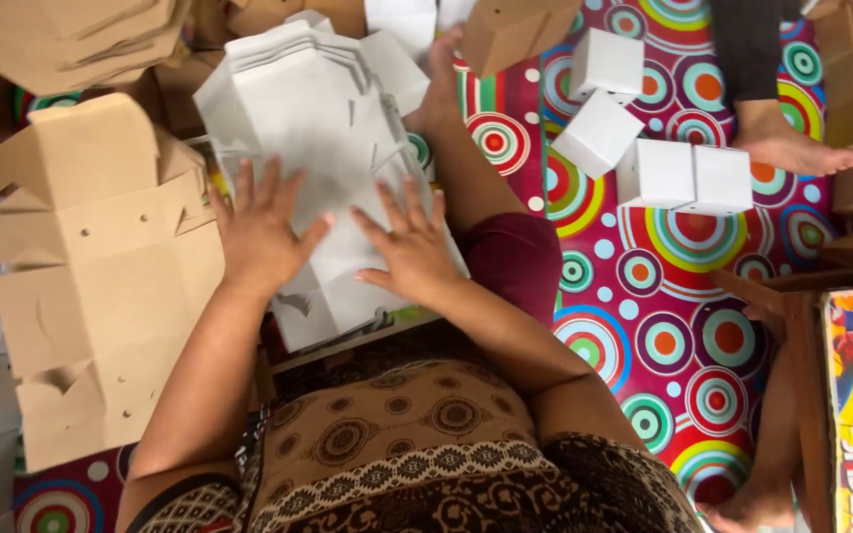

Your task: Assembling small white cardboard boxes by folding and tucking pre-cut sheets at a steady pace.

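Left hand [261,229] and right hand [409,247] spread wide, palms flat, gripping nothing, pressing down a stack of flat white box blanks [318,148] across the lap, probably to square it. Brown card blanks [101,286] piled at the circle-patterned mat's [634,326] left edge, folded white boxes [683,178] towards its far right corner. Lower sheets hidden; another person's foot [792,148] cut off above.

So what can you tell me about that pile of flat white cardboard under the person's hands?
The white cardboard stack is a pile of flat, unfolded box blanks with cut flaps and notched edges, matte and paper-like. The sheets lie fanned slightly, running away from the person over their lap and the patterned mat. The left hand and right hand both press flat on its near end, fingers spread. Brown cardboard blanks lie beside it.
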